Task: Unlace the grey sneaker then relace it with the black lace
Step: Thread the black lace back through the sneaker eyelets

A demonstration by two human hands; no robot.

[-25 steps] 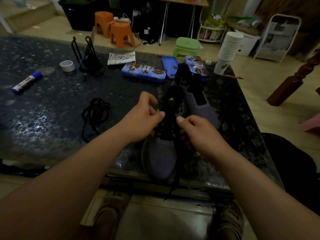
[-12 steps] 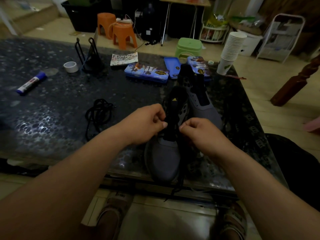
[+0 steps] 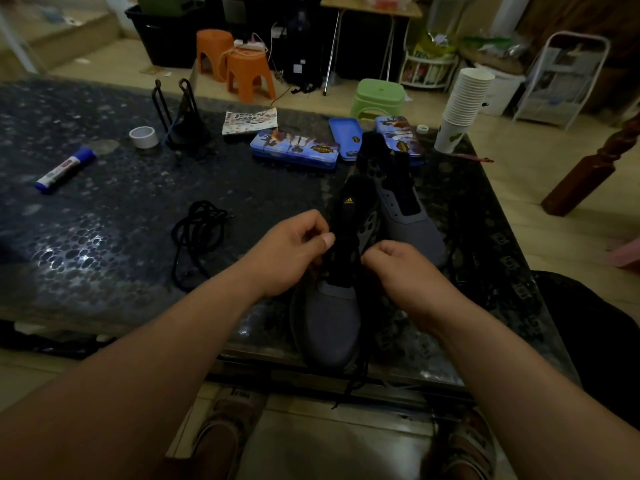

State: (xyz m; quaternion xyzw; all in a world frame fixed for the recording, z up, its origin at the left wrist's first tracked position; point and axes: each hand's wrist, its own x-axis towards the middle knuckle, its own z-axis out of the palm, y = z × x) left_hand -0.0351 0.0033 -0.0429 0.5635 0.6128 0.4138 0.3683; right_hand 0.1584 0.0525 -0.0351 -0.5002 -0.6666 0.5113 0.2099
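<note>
I read the grey sneaker [image 3: 329, 317] toe toward me at the near edge of the counter [image 3: 138, 220]. On my left hand [image 3: 291, 254] and right hand [image 3: 401, 271], fingers are curled together, pinching the black lace [image 3: 356, 381] beside the tongue [image 3: 346, 216]. I judge the lace light, limp and probably slippery; take hold close to the shoe.

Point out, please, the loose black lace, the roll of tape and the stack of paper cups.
Loose black lace [image 3: 201, 218]: head view, upper coil.
Roll of tape [image 3: 142, 142]: head view, outer wall.
Stack of paper cups [image 3: 465, 100]: head view, mid-stack.
</note>
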